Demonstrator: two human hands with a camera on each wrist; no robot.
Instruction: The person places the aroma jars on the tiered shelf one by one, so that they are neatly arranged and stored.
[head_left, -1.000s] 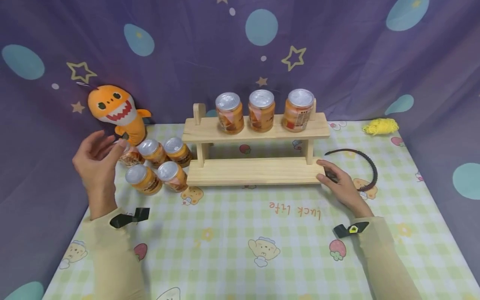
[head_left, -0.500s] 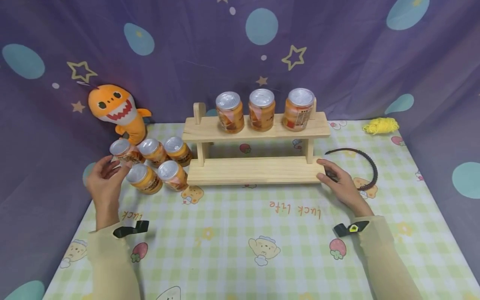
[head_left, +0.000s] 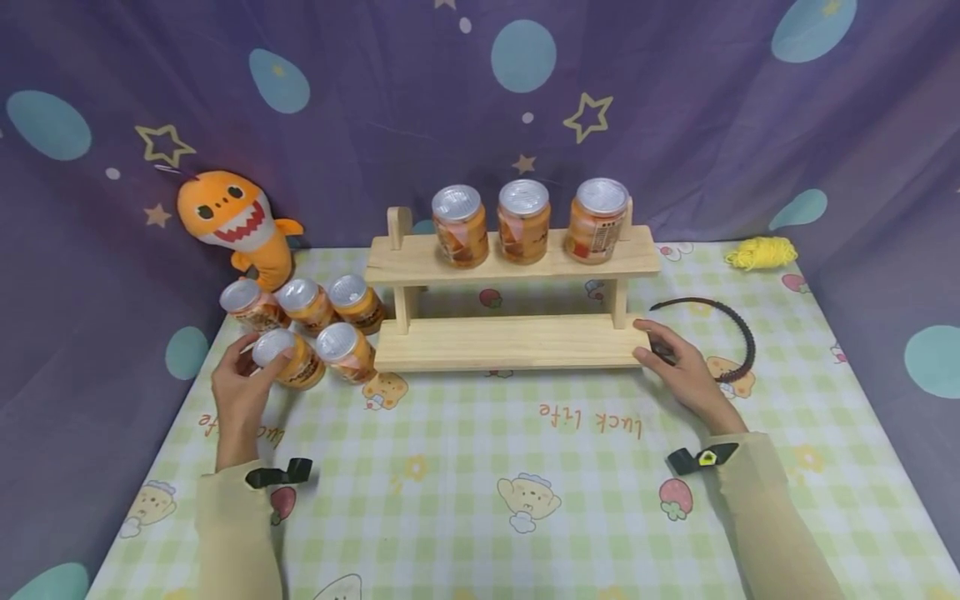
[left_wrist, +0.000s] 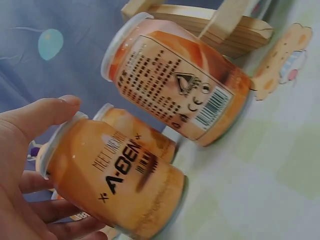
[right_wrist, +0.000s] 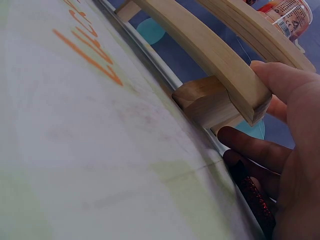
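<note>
My left hand [head_left: 243, 387] is around the front-left orange jar [head_left: 300, 367], thumb at the lid's rim and fingers curled on the far side. In the left wrist view this jar [left_wrist: 120, 180] stands on the cloth, its label facing the camera. Another jar [head_left: 347, 354] is just right of it, and three more stand behind, the leftmost jar [head_left: 258, 308] nearest the fingers. My right hand [head_left: 686, 371] holds the right end of a two-tier wooden shelf [head_left: 510, 342]; its thumb lies on the lower board [right_wrist: 215, 55]. Three jars, among them a middle jar [head_left: 523, 229], stand on the upper board.
An orange shark plush [head_left: 247, 221] leans at the back left, behind the jars. Beside my right hand lies a dark curved band [head_left: 742, 333]. Yellow yarn [head_left: 761, 252] is at the back right. A purple curtain [head_left: 337, 150] hangs behind the checkered tablecloth [head_left: 450, 517].
My left hand has come down and to the right, from above the back-left jar to the front-left one, which its fingers now surround. The right hand and shelf have stayed still.
</note>
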